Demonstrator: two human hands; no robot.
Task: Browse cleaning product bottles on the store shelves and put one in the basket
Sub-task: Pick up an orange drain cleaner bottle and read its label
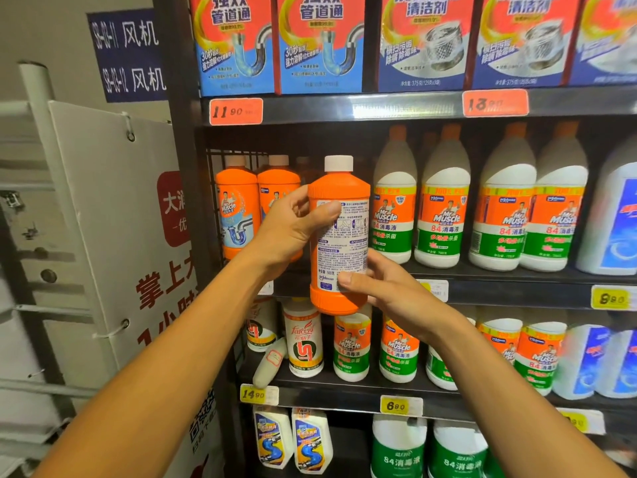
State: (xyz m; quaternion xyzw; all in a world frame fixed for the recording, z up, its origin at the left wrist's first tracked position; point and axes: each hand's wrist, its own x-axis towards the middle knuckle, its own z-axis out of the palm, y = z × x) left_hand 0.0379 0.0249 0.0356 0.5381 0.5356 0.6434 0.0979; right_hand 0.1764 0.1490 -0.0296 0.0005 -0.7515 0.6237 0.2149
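a: head view first. where does the task stand?

b: midway, i'd judge. an orange bottle (339, 236) with a white cap is off the shelf and held upright in front of the shelves (379, 108), back label turned toward the camera. that reads as the browsing part under way, with the label being checked.

a: who has hold of it?

b: both. the left hand (293, 229) wraps the upper body from nine o'clock, thumb laid across the top of the label. the right hand (382, 288) grips the lower part from about four o'clock, thumb pressed on the front near the base, fingers behind.

a: and the rest of the stock?

b: two matching orange bottles (256, 208) stand on the same shelf at nine o'clock of the held one. white bottles with orange and green labels (444, 215) fill the row toward three o'clock. boxes (320, 43) sit on the shelf at twelve o'clock, and more white bottles (351, 346) at six o'clock.

a: the basket?

b: not in view anywhere, so i can't say where it is. nothing shows a bottle put away yet.

a: so what's left?

b: as i read it, settling on a bottle, this one or another, then carrying it down to the basket and letting go.
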